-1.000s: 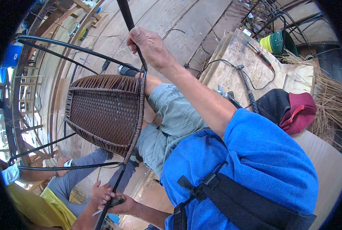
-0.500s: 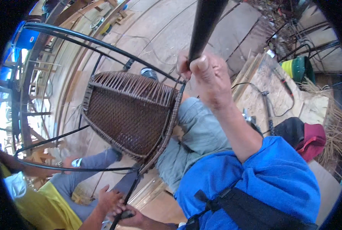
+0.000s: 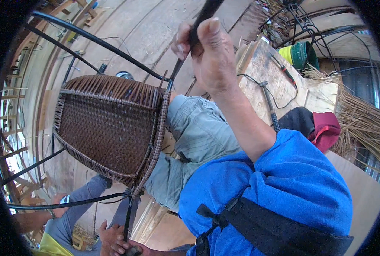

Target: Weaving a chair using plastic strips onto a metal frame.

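Brown, tapered woven-wicker seat (image 3: pixel 109 128) is resting within its black tubular frame (image 3: pixel 100 43), beside grey-green cloth shorts (image 3: pixel 200 128). Right hand (image 3: pixel 215 62) is gripping a dark tube (image 3: pixel 206 13); left hand's (image 3: pixel 145 248) hold isn't discernible. Uneven pulling could be tipping everything.

- one brown woven chair (image 3: pixel 107 128);
- two wearer's hands: one right hand (image 3: pixel 215 59), one left hand (image 3: pixel 146 250);
- one co-worker (image 3: pixel 72 219);
- one green-and-yellow bucket (image 3: pixel 298 54);
- one red-handled tool (image 3: pixel 289 76);
- one long dark-gripped tool (image 3: pixel 269 102);
- one red-and-black cloth item (image 3: pixel 326 128);
- one bundle of dry strips (image 3: pixel 365 123)
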Demonstrator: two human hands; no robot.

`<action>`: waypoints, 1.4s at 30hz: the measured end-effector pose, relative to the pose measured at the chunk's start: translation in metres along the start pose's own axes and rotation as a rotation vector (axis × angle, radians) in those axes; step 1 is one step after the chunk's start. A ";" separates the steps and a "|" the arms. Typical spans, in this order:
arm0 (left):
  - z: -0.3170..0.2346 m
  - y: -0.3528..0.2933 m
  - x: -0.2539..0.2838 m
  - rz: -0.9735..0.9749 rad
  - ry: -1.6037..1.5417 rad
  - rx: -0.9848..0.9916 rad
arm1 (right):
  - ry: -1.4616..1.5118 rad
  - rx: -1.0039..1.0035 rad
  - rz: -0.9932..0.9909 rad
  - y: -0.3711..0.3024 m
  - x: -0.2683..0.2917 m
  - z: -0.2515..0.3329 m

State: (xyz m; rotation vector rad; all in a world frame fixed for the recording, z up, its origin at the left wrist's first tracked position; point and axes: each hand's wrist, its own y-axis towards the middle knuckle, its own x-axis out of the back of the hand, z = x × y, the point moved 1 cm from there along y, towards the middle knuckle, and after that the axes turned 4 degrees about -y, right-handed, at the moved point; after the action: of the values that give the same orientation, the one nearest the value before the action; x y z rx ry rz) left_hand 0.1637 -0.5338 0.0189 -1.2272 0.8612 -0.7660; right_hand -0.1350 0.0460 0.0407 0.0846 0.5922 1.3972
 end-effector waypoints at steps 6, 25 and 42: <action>0.005 0.006 0.004 0.003 -0.063 -0.008 | -0.070 -0.076 -0.072 -0.007 0.013 0.007; -0.010 0.002 -0.012 -0.056 0.002 0.007 | -1.201 -0.335 -0.069 -0.191 0.174 -0.041; -0.001 0.000 0.006 -0.061 -0.038 0.051 | -1.839 -0.454 -0.158 -0.233 0.307 -0.015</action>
State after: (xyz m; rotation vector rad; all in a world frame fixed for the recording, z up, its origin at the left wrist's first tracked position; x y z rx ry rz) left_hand 0.1660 -0.5396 0.0176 -1.2239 0.7720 -0.8059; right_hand 0.0840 0.2846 -0.1694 0.8110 -1.2002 0.7646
